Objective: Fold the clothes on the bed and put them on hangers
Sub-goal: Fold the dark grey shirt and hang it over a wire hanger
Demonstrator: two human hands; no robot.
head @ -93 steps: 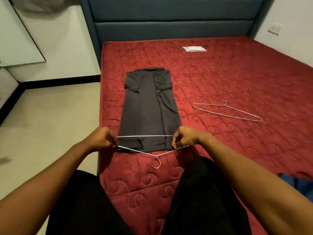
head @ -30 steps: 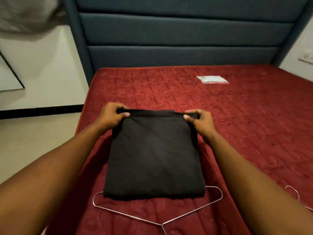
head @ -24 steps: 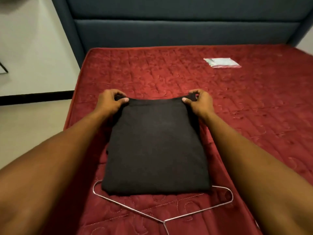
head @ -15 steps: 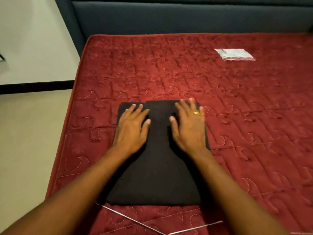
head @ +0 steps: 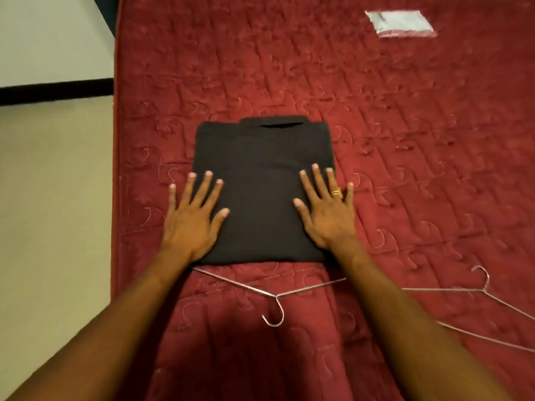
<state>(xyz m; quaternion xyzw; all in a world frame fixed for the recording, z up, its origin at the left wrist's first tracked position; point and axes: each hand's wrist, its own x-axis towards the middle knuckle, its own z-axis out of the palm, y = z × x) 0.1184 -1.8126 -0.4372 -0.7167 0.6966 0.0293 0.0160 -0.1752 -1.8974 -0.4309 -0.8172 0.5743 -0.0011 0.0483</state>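
By the bed [head: 289, 68]'s left edge, left hand [head: 192, 224] and right hand [head: 327, 218], fingers straight, flatten the shirt [head: 260, 175]; even outward pressure serves best.

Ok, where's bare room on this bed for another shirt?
Widest bare mattress lies beyond the folded shirt, up to the white packet. Another patch sits right of the shirt, beyond the spare hanger. Left is only a thin strip to the edge. Crowded nearest you: the wire hanger and forearms.

The black shirt [head: 260, 192] probably covers part of the near hanger [head: 246, 286]; the second hanger [head: 463, 290] runs off-frame.
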